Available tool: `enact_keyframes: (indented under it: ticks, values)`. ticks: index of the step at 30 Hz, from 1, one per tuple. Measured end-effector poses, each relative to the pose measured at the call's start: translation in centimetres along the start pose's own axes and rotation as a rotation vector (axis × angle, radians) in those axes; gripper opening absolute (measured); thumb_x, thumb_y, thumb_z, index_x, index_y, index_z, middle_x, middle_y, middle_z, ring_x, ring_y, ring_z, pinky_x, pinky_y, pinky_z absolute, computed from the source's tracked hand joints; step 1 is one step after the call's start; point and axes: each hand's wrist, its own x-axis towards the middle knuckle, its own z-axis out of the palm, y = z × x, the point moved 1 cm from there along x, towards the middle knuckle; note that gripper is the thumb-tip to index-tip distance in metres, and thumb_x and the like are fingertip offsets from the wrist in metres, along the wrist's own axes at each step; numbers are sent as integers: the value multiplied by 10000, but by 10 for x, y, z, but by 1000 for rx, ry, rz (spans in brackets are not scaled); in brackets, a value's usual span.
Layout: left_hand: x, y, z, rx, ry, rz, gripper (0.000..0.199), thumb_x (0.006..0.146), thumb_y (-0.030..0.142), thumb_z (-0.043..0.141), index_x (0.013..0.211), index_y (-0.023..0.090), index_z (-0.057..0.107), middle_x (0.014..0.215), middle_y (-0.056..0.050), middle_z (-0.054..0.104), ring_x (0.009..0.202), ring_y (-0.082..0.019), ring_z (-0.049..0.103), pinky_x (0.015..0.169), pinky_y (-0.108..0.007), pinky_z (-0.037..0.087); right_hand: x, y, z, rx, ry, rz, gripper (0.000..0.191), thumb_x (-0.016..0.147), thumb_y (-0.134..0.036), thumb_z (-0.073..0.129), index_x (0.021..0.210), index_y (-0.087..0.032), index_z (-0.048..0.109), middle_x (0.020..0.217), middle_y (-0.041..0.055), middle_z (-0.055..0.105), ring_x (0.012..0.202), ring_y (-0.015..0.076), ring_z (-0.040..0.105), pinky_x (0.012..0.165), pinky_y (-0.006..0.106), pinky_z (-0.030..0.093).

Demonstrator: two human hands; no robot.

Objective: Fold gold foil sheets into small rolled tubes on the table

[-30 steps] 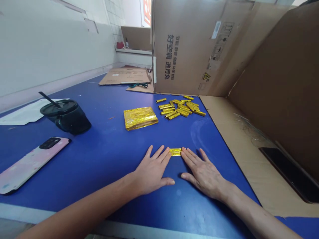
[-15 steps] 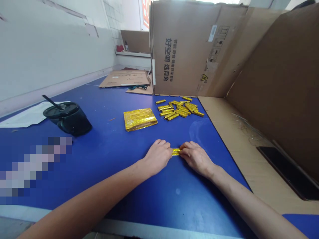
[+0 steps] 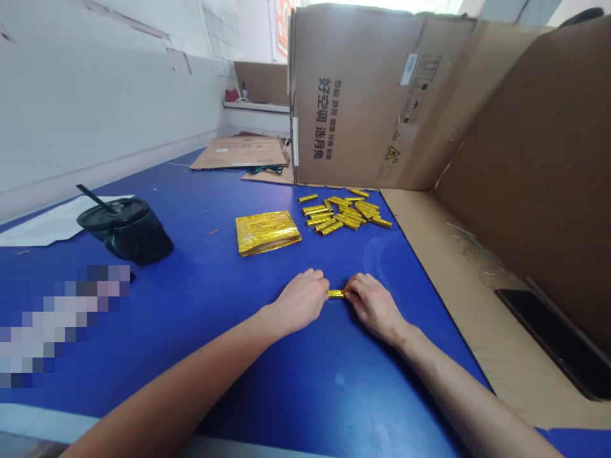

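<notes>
Between my two hands, low over the blue tabletop, is a narrow folded strip of gold foil paper (image 3: 337,294). My left hand (image 3: 304,299) is closed on its left end, and my right hand (image 3: 373,304) pinches the right end. The fingertips are partly hidden behind the knuckles. Farther back lies a flat stack of gold foil sheets (image 3: 268,233). To the right of the stack, several small folded gold foil pieces (image 3: 347,221) are heaped loosely on the table.
At the left stands a dark lidded cup (image 3: 128,229) with a straw, beside a white sheet (image 3: 57,219). A large cardboard box (image 3: 358,114) walls off the back right. Flat cardboard (image 3: 243,152) lies behind, and a dark flat object (image 3: 548,331) rests at right.
The foil strip between my hands has become narrower, folded over on itself. Both hands keep their hold in nearly the same place. The camera view has shifted slightly.
</notes>
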Motion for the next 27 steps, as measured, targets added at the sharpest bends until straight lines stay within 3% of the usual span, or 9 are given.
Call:
enact_keyframes:
  ticks: [6,11,17,24,27]
  values:
    - [1,-4,0,-118,18,-53,96,806,199,448,760,160,523,798,-40,538,779,-177,492,672,-283,393,1,2,-2,2,-4,52,143,843,-216,422,796,-195,556,794,37,567,757,163,491,689,290,376]
    - [1,-7,3,-163,13,-65,118,806,225,463,896,169,513,846,-39,550,808,-181,500,706,-294,394,2,2,-1,-15,-11,60,177,848,-220,413,861,-202,589,811,43,576,777,167,500,688,288,381]
    - [-1,-4,4,-111,-27,-56,118,818,241,438,783,172,527,807,-42,536,777,-183,492,662,-288,376,1,0,-3,-21,-20,72,194,850,-234,415,770,-194,587,821,44,562,778,161,492,704,284,381]
    - [-6,2,-1,-95,28,-43,88,844,197,393,837,169,477,789,-22,558,730,-174,486,656,-296,348,-3,-1,-11,49,-51,39,264,858,-369,394,940,-204,582,840,42,601,794,166,518,713,288,384]
    - [-6,4,-4,-127,92,-6,85,845,199,403,815,167,477,806,-19,556,752,-167,478,682,-297,343,-5,-2,-15,95,-98,51,295,854,-410,379,854,-199,586,768,30,610,716,156,533,650,268,385]
